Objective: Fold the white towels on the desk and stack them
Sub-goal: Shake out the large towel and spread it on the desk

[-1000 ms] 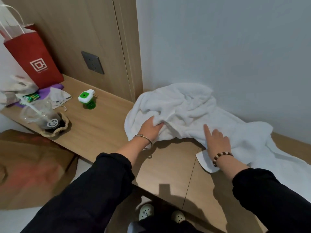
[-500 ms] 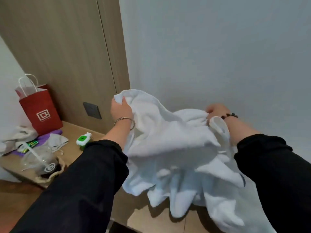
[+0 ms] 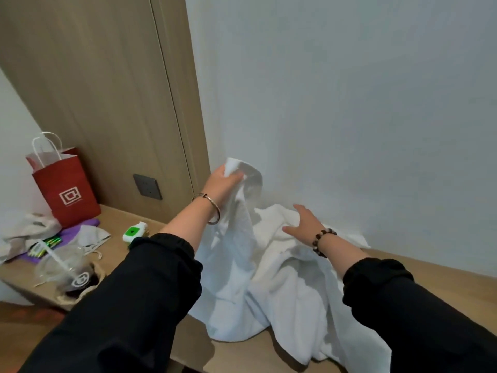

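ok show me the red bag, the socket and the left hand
red bag (image 3: 67, 195): head view, on its front, at the white logo
socket (image 3: 147, 186): head view, middle of its grey plate
left hand (image 3: 223, 184): head view, back of the hand

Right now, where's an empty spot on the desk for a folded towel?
Bare wood lies right of the towel pile, along the wall, and a smaller strip between the red bag and green gadget. The left end, round the cup, is crowded.

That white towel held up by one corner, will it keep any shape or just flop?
Probably floppy: the white towel hangs limp from the left hand gripping its corner. Likely not slippery: its thick folds lie heaped on the desk.
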The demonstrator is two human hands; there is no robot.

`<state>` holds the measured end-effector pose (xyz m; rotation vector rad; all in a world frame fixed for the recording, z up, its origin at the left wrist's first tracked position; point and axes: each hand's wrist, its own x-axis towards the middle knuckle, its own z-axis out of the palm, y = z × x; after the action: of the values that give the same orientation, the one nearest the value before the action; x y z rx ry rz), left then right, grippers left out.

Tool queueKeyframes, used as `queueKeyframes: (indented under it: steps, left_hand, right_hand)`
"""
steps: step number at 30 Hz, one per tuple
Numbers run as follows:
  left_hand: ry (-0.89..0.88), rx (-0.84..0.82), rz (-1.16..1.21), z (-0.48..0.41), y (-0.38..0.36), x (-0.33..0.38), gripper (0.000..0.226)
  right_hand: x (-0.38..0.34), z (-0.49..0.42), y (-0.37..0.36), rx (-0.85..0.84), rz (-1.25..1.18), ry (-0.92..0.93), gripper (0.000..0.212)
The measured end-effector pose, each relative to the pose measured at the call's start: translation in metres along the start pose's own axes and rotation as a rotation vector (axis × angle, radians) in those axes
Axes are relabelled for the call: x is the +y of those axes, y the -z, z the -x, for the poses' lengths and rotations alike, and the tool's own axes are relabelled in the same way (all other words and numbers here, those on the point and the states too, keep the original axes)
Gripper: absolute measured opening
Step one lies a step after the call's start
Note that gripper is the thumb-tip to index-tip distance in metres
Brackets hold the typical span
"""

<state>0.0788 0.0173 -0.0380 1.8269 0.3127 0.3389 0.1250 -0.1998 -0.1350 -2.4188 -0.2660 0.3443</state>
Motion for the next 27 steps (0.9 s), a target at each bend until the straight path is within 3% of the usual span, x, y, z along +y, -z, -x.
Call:
queueKeyframes:
  steps: [1,4,5,7,9,11,13,15,16,18,20,22,23,25,27]
  left_hand:
    - [0.024,-0.060,-0.077,0.001,-0.005,-0.003,0.001]
    - [0.113,-0.182,-0.254,0.007,-0.032,-0.014,0.044]
    - [0.142,-0.180,-0.269,0.011,-0.043,-0.020,0.048]
    - [0.199,-0.143,-0.235,0.020,-0.067,-0.034,0.046]
    - [0.310,-0.083,-0.042,0.029,-0.090,-0.046,0.039]
    - [0.411,-0.050,0.146,0.039,-0.116,-0.056,0.034]
    - [0.333,-0.103,0.088,0.052,-0.146,-0.066,0.026]
    - [0.197,-0.229,-0.101,0.067,-0.173,-0.078,0.026]
    - [0.146,-0.321,-0.221,0.074,-0.185,-0.086,0.028]
    - [0.137,-0.507,-0.428,0.085,-0.202,-0.110,0.039]
    - [0.208,-0.607,-0.506,0.092,-0.204,-0.130,0.051]
    - [0.252,-0.592,-0.467,0.094,-0.202,-0.142,0.051]
    - [0.261,-0.575,-0.442,0.093,-0.201,-0.145,0.050]
    - [0.293,-0.552,-0.390,0.087,-0.198,-0.143,0.048]
    - [0.360,-0.449,-0.283,0.078,-0.194,-0.136,0.048]
  right_hand:
    - [0.006,0.000,0.000,0.008,0.121,-0.046,0.079]
    - [0.038,0.015,0.001,-0.044,0.409,-0.260,0.080]
    - [0.050,0.023,0.001,-0.100,0.428,-0.320,0.085]
    - [0.074,0.041,-0.005,-0.213,0.431,-0.370,0.091]
    - [0.097,0.057,-0.015,-0.314,0.422,-0.272,0.091]
    - [0.114,0.073,-0.023,-0.390,0.280,-0.169,0.083]
    - [0.131,0.084,-0.023,-0.347,-0.022,-0.196,0.061]
    - [0.148,0.089,-0.018,-0.082,-0.274,-0.267,0.022]
    - [0.156,0.091,-0.015,0.081,-0.291,-0.315,0.015]
    - [0.177,0.090,-0.010,0.242,-0.187,-0.425,0.019]
    - [0.189,0.093,-0.008,0.130,-0.134,-0.568,0.051]
    - [0.192,0.094,-0.009,-0.008,-0.229,-0.710,0.074]
    - [0.191,0.095,-0.009,-0.041,-0.259,-0.730,0.074]
    - [0.187,0.096,-0.003,-0.058,-0.336,-0.700,0.051]
    - [0.183,0.096,0.007,-0.044,-0.692,-0.670,0.032]
